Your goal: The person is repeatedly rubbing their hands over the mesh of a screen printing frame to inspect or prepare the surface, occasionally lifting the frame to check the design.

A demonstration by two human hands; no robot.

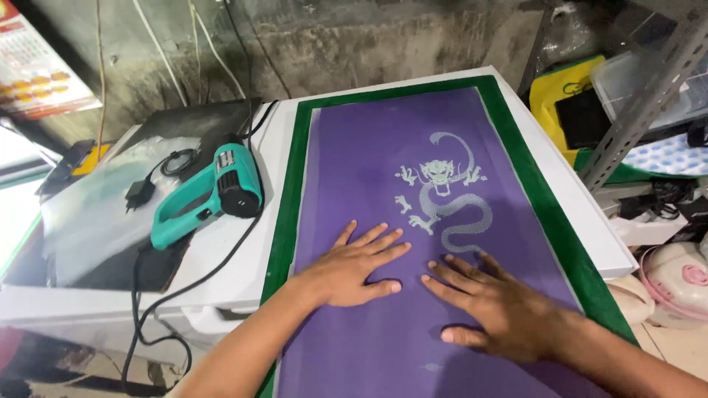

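Note:
A purple cloth (369, 155) with a pale grey dragon print (446, 195) lies flat on a green-edged board (284, 199) atop a white table. My left hand (354, 269) rests palm down on the cloth, fingers spread, just left of the dragon's tail. Beside it, my right hand (498, 306) also lies flat on the cloth below the dragon, fingers pointing left. The fingertips of the two hands are close together. Neither hand holds anything.
A teal and black heat gun (210, 195) lies on the white table left of the board, its black cord (184, 284) trailing over the front edge. A grey metal rack (641, 103) and yellow bag (564, 92) stand at the right.

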